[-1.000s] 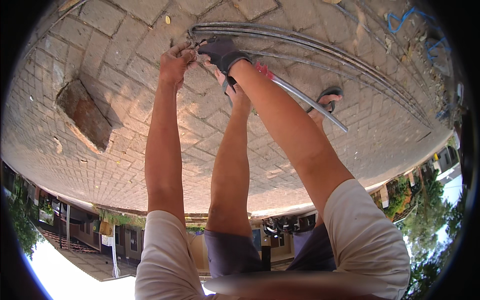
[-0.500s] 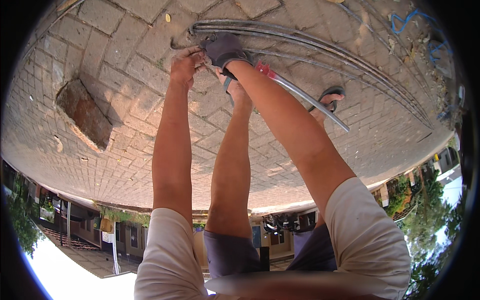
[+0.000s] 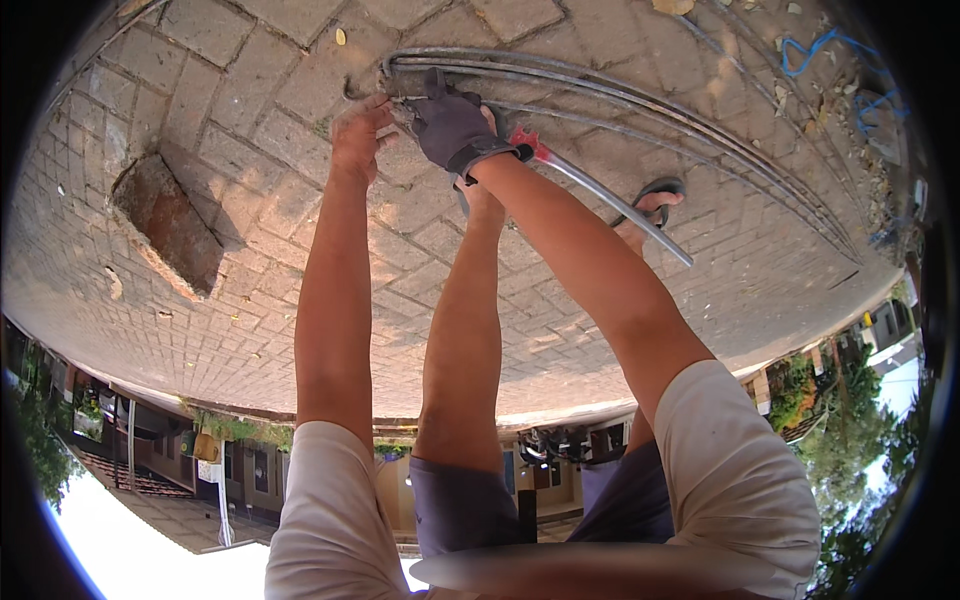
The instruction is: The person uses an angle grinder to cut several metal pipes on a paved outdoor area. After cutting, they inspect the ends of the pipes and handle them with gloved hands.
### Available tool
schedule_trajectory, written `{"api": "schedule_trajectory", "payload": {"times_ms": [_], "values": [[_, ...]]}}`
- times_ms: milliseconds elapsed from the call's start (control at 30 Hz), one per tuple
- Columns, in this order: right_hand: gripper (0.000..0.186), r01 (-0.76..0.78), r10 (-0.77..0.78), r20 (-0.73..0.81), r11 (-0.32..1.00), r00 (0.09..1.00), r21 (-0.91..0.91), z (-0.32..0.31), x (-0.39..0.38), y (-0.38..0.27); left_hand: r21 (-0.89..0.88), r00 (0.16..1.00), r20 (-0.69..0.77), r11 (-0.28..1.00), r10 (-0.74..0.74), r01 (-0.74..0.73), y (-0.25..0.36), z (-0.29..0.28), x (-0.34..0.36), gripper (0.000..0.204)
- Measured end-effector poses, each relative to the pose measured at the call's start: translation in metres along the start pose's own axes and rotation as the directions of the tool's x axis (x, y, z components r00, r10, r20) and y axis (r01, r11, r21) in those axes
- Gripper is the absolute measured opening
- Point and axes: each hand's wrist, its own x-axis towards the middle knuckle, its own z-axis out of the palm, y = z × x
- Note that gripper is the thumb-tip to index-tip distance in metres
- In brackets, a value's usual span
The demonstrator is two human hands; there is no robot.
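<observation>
My bare left hand point(image 3: 360, 136) is at the hooked end of a thin metal rod point(image 3: 590, 120), its fingers curled in around the rod. Beside it, my right hand point(image 3: 450, 128) wears a dark grey glove and is over the same rod. The gloved fingers are apart, with nothing visible in them, though the palm side is hidden. Several more bent metal rods point(image 3: 640, 85) lie together just beyond. A tool with a red head and a silver tube handle point(image 3: 620, 205) lies right of my right wrist, partly behind it.
A rough hollow block point(image 3: 170, 225) stands on the brick paving point(image 3: 250, 290) to the left. My sandalled foot point(image 3: 655, 200) is near the tool handle. Blue cord point(image 3: 810, 48) and rubble point(image 3: 870, 150) lie at far right.
My left hand has shifted slightly left, away from the glove. My right hand has drawn back toward me a little and its fingers have opened out. The rods and tool look nearly unchanged.
</observation>
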Motion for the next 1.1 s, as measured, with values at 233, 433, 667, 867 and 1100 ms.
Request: {"api": "schedule_trajectory", "payload": {"times_ms": [233, 433, 667, 867, 1100], "values": [[0.036, -0.549, 0.584, 0.050, 0.725, 0.810, 0.417, -0.018, 0.023, 0.013, -0.334, 0.994, -0.006, 0.937, 0.108, -0.104, -0.013, 0.029, 0.026, 0.035], [0.038, -0.405, 0.374, 0.165, 0.884, 0.913, 0.234, -0.001, 0.041, 0.006, -0.320, 0.989, 0.074, 0.942, 0.130, -0.100, -0.023, 0.020, 0.039, 0.033], [0.040, -0.402, 0.237, 0.413, 0.834, 0.879, 0.377, -0.001, 0.053, 0.011, -0.179, 0.972, 0.231, 0.984, 0.047, -0.005, -0.004, -0.004, 0.030, 0.030], [0.033, -0.132, 0.135, 0.121, 0.991, 0.984, -0.033, -0.012, 0.040, -0.019, 0.275, 0.986, -0.071, 0.953, 0.148, -0.123, -0.029, 0.002, 0.054, 0.036], [0.037, -0.088, 0.085, 0.310, 0.996, 0.947, -0.005, -0.019, 0.023, -0.042, -0.446, 0.999, 0.029, 0.895, 0.019, -0.004, -0.020, -0.006, 0.032, 0.042]]}}
